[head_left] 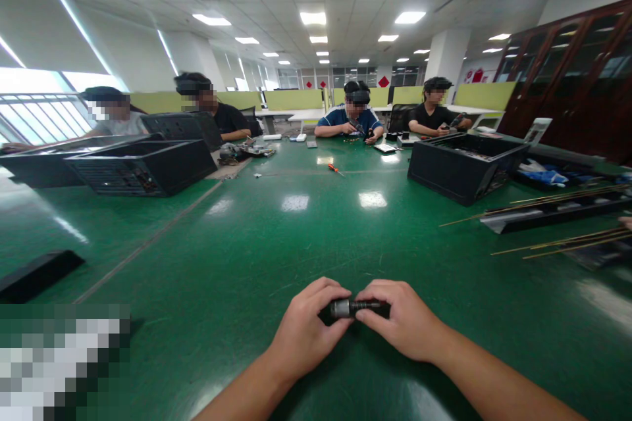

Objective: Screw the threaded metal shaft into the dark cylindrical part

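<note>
Both hands meet low in the view, just above the green tabletop, around a dark cylindrical tool (pixel 342 308) with a silver collar and a narrower ribbed part. My left hand (pixel 309 322) is closed around the tool's thicker left end, thumb below and fingers above. My right hand (pixel 402 319) pinches the thin right end between thumb and fingers. The tool lies roughly level, pointing left to right. Its outer ends are partly hidden by my palms, and its exact kind is unclear.
Green table (pixel 257 237) spreads ahead, with an orange-handled screwdriver (pixel 334 170) farther off. Black computer cases stand left (pixel 143 168) and right (pixel 459 168). Thin brass-coloured rods (pixel 567 197) lie at right. A black bar (pixel 42 275) sits at left. Several people work across the table.
</note>
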`<state>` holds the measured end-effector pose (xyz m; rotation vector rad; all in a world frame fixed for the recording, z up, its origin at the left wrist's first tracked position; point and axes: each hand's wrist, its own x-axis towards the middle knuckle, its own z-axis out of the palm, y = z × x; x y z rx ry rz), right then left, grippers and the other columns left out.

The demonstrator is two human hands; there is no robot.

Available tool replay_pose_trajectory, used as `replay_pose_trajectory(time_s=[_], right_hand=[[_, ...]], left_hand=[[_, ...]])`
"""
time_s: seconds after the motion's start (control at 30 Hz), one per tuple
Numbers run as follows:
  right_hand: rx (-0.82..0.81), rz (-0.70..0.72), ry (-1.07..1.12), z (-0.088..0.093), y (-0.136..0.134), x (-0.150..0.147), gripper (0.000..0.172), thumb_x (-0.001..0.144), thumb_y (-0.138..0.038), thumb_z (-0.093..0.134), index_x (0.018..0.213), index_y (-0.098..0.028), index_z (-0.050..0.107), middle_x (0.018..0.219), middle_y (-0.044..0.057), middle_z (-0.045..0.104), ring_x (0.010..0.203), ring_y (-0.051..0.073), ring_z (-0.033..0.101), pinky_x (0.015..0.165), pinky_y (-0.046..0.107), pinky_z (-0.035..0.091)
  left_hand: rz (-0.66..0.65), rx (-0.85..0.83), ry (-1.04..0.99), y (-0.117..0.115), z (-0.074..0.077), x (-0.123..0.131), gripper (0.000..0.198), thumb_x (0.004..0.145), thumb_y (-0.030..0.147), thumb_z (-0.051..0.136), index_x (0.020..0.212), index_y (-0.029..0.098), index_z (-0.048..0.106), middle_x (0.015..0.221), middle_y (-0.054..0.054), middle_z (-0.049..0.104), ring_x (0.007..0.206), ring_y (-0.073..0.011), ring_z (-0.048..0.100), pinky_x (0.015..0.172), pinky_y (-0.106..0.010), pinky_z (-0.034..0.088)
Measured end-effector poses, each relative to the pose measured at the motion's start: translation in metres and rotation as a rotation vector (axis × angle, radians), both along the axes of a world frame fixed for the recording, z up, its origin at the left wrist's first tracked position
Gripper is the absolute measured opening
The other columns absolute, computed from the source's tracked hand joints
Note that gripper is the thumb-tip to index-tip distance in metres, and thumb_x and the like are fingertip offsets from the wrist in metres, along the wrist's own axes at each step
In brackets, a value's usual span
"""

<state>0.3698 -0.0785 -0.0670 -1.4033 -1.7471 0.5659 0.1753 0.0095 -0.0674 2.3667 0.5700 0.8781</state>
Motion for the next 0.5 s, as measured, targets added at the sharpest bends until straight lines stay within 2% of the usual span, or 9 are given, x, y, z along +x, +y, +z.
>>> replay_pose_trajectory(time_s=[0.5], right_hand=[[0.009,-0.019,-0.026,0.0009,-0.0006,0.0029,0.009,0.085,-0.017,0.068,0.091,-0.021,0.073,0.085,0.000,0.072,0.081,0.016,0.065,0.075,0.027,0.045]], left_hand=[[0.018,0.017,-0.013,0.0013,-0.0013,-0.0028,0.030,0.077,0.010,0.072,0.104,0.023,0.067,0.098,-0.003,0.068,0.089,-0.0151,0.066,0.081,-0.027,0.053]])
